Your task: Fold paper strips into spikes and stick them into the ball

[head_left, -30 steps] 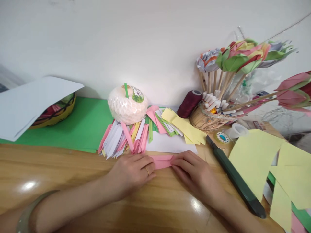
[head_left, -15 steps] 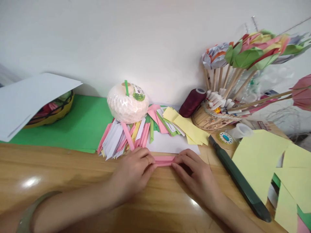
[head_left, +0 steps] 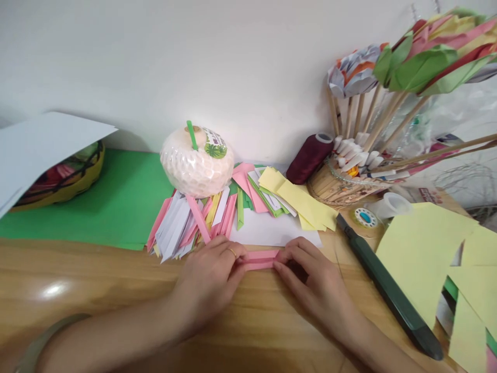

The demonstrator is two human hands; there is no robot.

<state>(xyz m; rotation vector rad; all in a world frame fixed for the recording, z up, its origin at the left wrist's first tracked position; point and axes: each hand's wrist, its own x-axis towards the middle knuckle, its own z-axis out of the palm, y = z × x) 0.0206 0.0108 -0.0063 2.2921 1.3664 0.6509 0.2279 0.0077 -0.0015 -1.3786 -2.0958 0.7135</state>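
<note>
Between my two hands, just above the wooden table, stretches a folded pink paper strip (head_left: pixel 261 260) with a crease running along its length. My left hand (head_left: pixel 213 267), with a ring on one finger, pinches its left end. The right end is gripped by the thumb and fingers of my right hand (head_left: pixel 306 272). Right behind my left hand lies a pile of folded paper strips (head_left: pixel 174 225) in white, pink and yellow. Yellow paper slips (head_left: pixel 297 199) lie fanned out on a white sheet (head_left: pixel 260 230) behind the pink strip.
A wrapped coconut (head_left: pixel 196 166) with a green straw stands behind the pile. A dark green cutter (head_left: pixel 388 285) lies right of my right hand, beside yellow paper sheets (head_left: pixel 417 248). Farther back are a maroon thread spool (head_left: pixel 309 158) and a basket (head_left: pixel 330 186) with paper flowers. Green sheets (head_left: pixel 120 202) lie left.
The view has shifted slightly, so the background objects sit differently. Both hands keep hold of the pink strip; its creased face shows a little wider now.
</note>
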